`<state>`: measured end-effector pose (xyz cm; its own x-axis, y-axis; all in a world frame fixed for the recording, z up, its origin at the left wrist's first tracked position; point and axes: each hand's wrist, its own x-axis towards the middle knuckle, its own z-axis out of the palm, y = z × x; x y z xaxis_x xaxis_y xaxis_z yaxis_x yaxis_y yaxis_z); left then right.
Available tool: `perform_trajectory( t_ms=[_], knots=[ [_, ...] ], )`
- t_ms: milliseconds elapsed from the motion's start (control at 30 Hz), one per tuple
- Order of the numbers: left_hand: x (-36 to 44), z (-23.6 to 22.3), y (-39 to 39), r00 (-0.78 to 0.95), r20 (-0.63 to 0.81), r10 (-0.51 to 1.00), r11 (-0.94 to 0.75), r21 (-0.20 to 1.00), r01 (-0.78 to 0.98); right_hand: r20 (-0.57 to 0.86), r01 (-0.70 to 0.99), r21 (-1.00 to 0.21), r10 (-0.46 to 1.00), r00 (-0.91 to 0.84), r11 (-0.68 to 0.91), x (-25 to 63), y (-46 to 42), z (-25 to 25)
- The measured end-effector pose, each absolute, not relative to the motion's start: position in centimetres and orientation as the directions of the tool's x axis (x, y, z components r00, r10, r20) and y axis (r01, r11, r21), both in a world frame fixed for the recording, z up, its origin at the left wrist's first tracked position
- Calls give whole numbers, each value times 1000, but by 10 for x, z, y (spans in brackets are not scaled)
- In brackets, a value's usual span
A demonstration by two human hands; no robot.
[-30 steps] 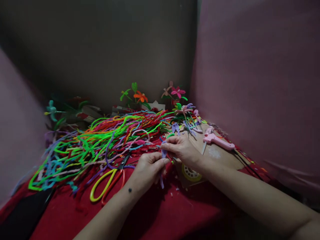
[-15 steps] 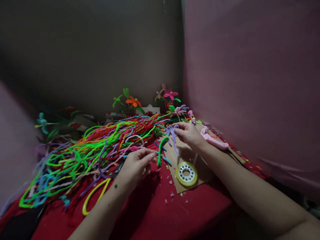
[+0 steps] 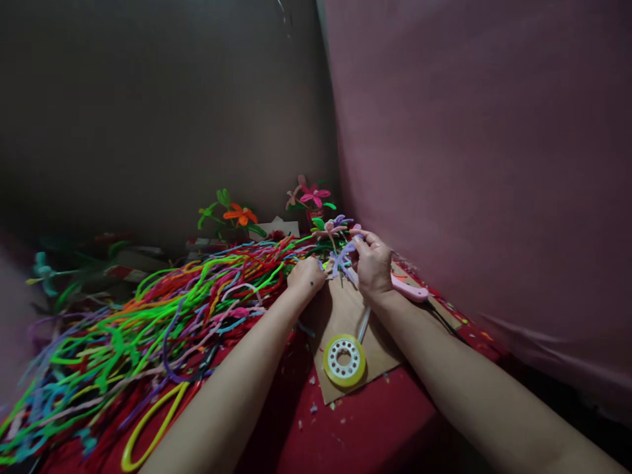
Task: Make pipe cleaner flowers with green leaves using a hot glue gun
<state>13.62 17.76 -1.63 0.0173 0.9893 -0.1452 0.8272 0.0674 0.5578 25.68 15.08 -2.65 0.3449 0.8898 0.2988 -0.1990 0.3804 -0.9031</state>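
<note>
Purple petals [image 3: 340, 259] in right hand [image 3: 374, 262]; red pot [image 3: 314, 214] (pink flower [image 3: 315, 195]) beyond

I'm looking into a dim corner. A dark grey wall [image 3: 162, 99] fills the far side and the upper left, plain except for a few thin pale marks [image 3: 284, 14] near its top. To its right stands a broad, dusky pink surface [image 3: 474, 164], creased near its lower edge; I can't tell whether it is wall or hung cloth. Where the two meet, a narrow paler strip runs down from the top. A blurred pinkish patch [image 3: 10, 283] edges my far left. Below me, a deep red cloth [image 3: 365, 428] covers the table, shadowed in front. The lower right sinks into near-black.
</note>
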Motion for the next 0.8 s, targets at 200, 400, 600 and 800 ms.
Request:
perform_trajectory(
  t_ms=[200,400,600,800],
  knots=[
    [132,-26,183,-6,-76,997,43,494,868,134,-412,-851,892,431,327,256,149,-20],
    [122,-25,176,-6,53,999,-25,559,829,29,-488,-849,940,341,203,253,145,-18],
    [117,-17,169,-60,190,980,-98,719,688,35,-360,-926,975,220,115,251,144,-20],
    [110,-2,151,-74,176,982,-120,869,480,74,8,-997,997,-23,74,240,141,-33]
  ],
)
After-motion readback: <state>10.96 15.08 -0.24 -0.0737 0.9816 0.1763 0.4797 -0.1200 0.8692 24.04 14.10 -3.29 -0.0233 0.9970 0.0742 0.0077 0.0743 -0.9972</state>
